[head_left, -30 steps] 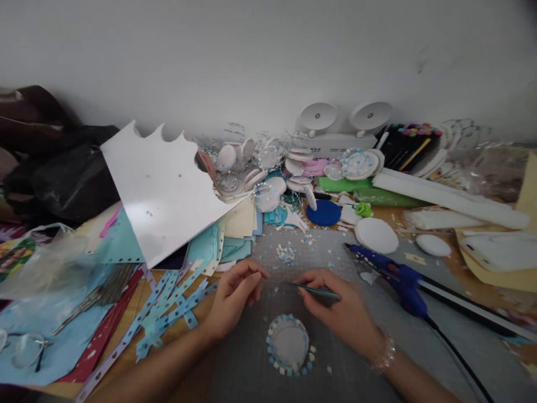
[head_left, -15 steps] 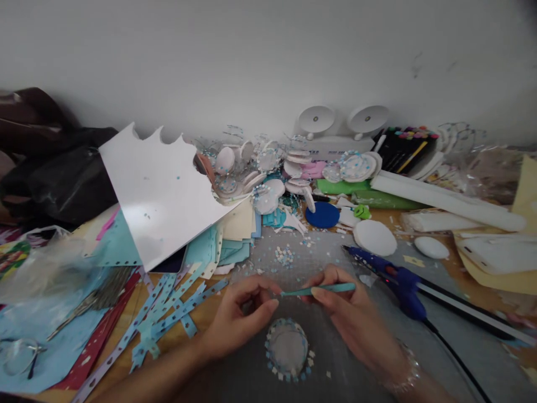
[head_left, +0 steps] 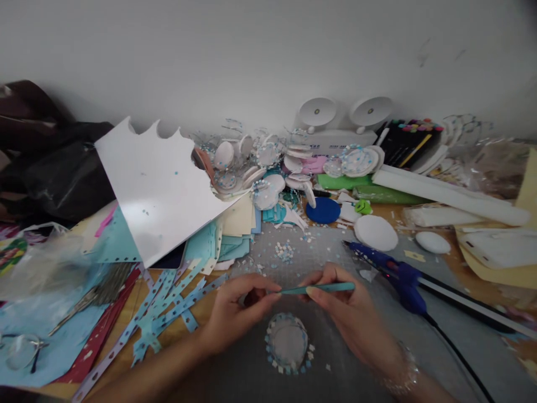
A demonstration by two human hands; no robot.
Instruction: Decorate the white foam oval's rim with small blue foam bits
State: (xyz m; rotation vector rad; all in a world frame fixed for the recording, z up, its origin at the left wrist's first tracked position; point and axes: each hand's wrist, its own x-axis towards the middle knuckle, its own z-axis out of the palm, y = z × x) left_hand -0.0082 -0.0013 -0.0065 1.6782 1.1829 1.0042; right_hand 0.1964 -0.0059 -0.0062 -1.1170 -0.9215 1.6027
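My right hand (head_left: 350, 316) grips teal tweezers (head_left: 321, 287) held level, tips pointing left. My left hand (head_left: 237, 313) pinches at the tweezer tips with thumb and forefinger; whether a small piece sits between them I cannot tell. Just below both hands, a white round disc (head_left: 287, 342) rimmed with small blue and white squares lies on the grey cutting mat (head_left: 268, 380). A small heap of loose blue and white squares (head_left: 285, 252) lies on the mat beyond my hands.
A blue glue gun (head_left: 394, 271) with its black cord lies right of my hands. Punched blue paper strips (head_left: 168, 313), a white card sheet (head_left: 155, 190), scissors (head_left: 90, 299) and glasses (head_left: 19, 352) fill the left. Decorated discs (head_left: 264, 168), white foam ovals (head_left: 375, 232) and markers (head_left: 409, 140) crowd the back.
My right hand turned the tweezers from slanting to level and lifted them slightly. My left hand moved right and closed its fingertips onto the tweezer tips. The view shifted a little.
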